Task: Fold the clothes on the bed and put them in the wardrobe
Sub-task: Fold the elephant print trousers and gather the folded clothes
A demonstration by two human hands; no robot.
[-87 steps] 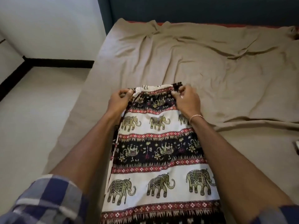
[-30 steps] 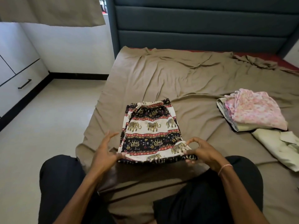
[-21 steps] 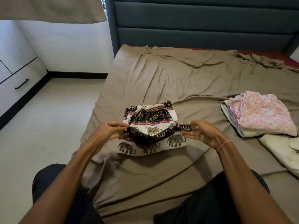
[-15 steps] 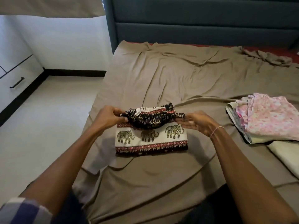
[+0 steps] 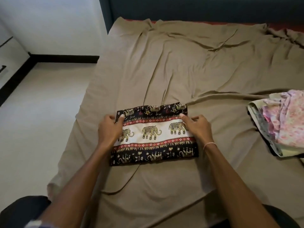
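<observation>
Left hand [image 5: 109,129] and right hand [image 5: 198,127] each pinch an end of the folded elephant-print garment [image 5: 154,137], thumbs on top.

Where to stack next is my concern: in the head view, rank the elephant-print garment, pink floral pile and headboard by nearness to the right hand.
1. elephant-print garment, touching the right hand.
2. pink floral pile, off to the right.
3. headboard, far ahead.

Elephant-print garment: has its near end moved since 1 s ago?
Yes. The near end of the elephant-print garment was folded away from the person, toward the headboard; it now lies shorter on the brown sheet.
</observation>
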